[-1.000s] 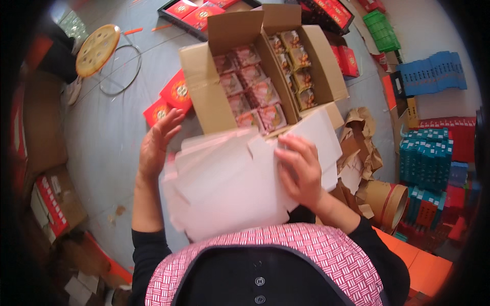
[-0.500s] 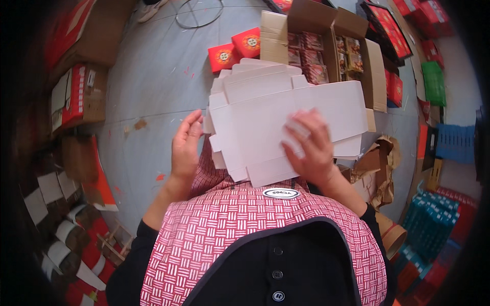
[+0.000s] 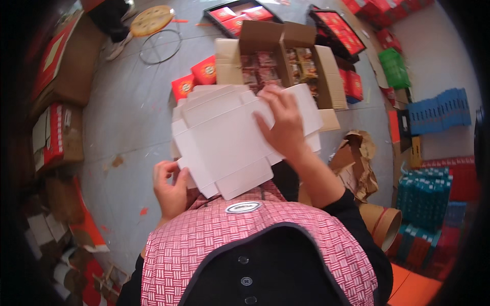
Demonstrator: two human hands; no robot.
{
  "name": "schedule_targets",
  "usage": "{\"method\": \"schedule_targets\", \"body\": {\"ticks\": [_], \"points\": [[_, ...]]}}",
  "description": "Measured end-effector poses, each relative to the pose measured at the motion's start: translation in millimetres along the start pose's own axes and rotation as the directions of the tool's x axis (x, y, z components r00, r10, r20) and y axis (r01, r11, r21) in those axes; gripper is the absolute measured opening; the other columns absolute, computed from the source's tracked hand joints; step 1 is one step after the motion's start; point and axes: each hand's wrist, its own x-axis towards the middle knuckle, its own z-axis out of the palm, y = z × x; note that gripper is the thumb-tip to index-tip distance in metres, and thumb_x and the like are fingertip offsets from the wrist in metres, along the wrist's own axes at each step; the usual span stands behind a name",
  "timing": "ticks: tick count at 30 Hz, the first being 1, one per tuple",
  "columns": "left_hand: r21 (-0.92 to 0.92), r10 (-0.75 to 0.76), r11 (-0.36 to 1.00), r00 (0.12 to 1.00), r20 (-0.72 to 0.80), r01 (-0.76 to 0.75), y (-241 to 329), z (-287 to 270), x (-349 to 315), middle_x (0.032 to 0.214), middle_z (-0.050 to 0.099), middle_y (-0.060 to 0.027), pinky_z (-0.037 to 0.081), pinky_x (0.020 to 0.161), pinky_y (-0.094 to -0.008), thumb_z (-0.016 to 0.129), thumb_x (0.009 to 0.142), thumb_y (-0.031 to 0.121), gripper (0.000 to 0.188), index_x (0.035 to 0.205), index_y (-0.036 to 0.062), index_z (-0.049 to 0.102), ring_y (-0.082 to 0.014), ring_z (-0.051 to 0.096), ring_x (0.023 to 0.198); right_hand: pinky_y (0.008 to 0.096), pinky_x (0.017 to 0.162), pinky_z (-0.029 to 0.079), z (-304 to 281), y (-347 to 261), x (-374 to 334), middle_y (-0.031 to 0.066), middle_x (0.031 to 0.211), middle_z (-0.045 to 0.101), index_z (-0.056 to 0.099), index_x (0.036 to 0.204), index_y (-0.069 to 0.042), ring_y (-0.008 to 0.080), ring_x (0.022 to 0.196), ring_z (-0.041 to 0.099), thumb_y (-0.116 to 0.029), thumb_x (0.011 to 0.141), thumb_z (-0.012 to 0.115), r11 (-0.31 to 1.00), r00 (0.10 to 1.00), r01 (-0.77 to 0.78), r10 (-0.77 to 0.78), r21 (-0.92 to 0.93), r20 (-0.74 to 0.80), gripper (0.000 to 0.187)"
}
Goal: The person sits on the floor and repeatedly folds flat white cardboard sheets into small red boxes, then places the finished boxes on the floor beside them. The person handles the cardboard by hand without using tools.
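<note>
Grey tiled flr (image 3: 127,112) runs under it all. Person wears a red-&-white patterned apron (image 3: 184,245) over a blk buttoned top (image 3: 245,265). Ahead, lg brown cardboard carton (image 3: 260,34) stands w/ flaps up/out, 2 sections showing. Stack of flat white die-cut box blanks (image 3: 219,135) is just in front of the apron, near side of carton, overlapping its lower edge in view; tabs & fold lines visible, sheets a bit fanned at far L.

Beyond carton: blk-rimmed tray (image 3: 219,26) w/ red boxes; 2nd one at R. Far R: teal pkgs (image 3: 423,199) piled up, blue pkgs (image 3: 440,112) in a row, green plastic basket (image 3: 394,69). Crumpled brown paper (image 3: 365,168) R of blanks, cardboard drum (image 3: 380,224) below it.

R hand (image 3: 280,120) open, fingers spread, over R part of top blank; contact unclear. L hand (image 3: 171,187) at blanks' near-L corner, fingers curled, thumb by edge; can't tell if it grips. Two red boxes (image 3: 205,70) sit L of carton. Smallest: pink-red packets (image 3: 265,58) in carton's L section, yellow-brown packets (image 3: 306,69) in R.
</note>
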Motion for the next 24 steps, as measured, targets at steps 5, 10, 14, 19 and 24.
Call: {"method": "schedule_targets", "body": {"ticks": [5,10,14,19,24], "points": [[-0.042,0.013,0.999,1.0,0.019,-0.012,-6.6,6.4,25.7,0.092,0.054,-0.0072,0.042,0.074,-0.0316,0.069,0.077,0.004,0.015,0.084,0.0012,0.057,-0.0206,0.05,0.082,0.044,0.095,0.042,-33.3,126.4,9.6,0.0085,0.114,0.062,0.064,0.111,-0.006,0.0328,0.115,0.052,-0.019,0.086,0.054,0.924,0.942,0.009,0.121,-0.381,0.314,0.03],[-0.008,0.142,0.99,0.988,-0.062,-0.143,3.7,7.7,39.6,0.087,0.053,-0.0051,0.042,0.068,-0.0276,0.067,0.078,0.001,0.013,0.081,0.001,0.055,-0.0157,0.049,0.075,0.0408,0.08,0.048,-46.4,136.8,-7.0,0.0091,0.079,0.062,0.066,0.078,-0.006,0.0303,0.082,0.058,-0.019,0.076,0.062,0.907,0.872,0.158,0.057,-0.39,0.487,0.013],[-0.058,0.193,0.978,0.978,-0.085,-0.198,1.9,7.1,57.5,0.085,0.055,-0.0107,0.044,0.068,-0.0324,0.066,0.076,-0.004,0.012,0.08,0.0002,0.055,-0.0233,0.052,0.077,0.0437,0.085,0.048,-49.7,101.9,-15.6,0.0106,0.094,0.062,0.066,0.087,-0.01,0.0314,0.098,0.056,-0.033,0.07,0.077,0.967,0.867,-0.005,0.132,-0.256,0.48,0.031],[-0.137,0.325,0.934,0.943,-0.064,-0.331,33.6,17.7,97.3,0.096,0.06,-0.0134,0.046,0.08,-0.0359,0.064,0.079,-0.003,0.007,0.084,-0.0005,0.058,-0.0279,0.057,0.09,0.042,0.093,0.044,-41.5,74.9,-19.9,0.0126,0.114,0.059,0.06,0.115,-0.009,0.0304,0.112,0.054,-0.047,0.068,0.078,0.982,0.864,0.019,0.079,-0.189,0.496,0.064],[0.005,0.307,0.951,0.948,-0.086,-0.308,4.6,26.3,102.3,0.113,0.056,-0.0183,0.038,0.097,-0.0417,0.066,0.085,0.015,0.033,0.111,-0.0007,0.053,-0.034,0.051,0.109,0.0401,0.088,0.048,-42.3,71.1,-0.6,0.0146,0.109,0.063,0.06,0.114,-0.006,0.033,0.104,0.059,-0.057,0.064,0.077,0.951,0.678,-0.096,0.279,-0.295,0.68,0.073]]}}
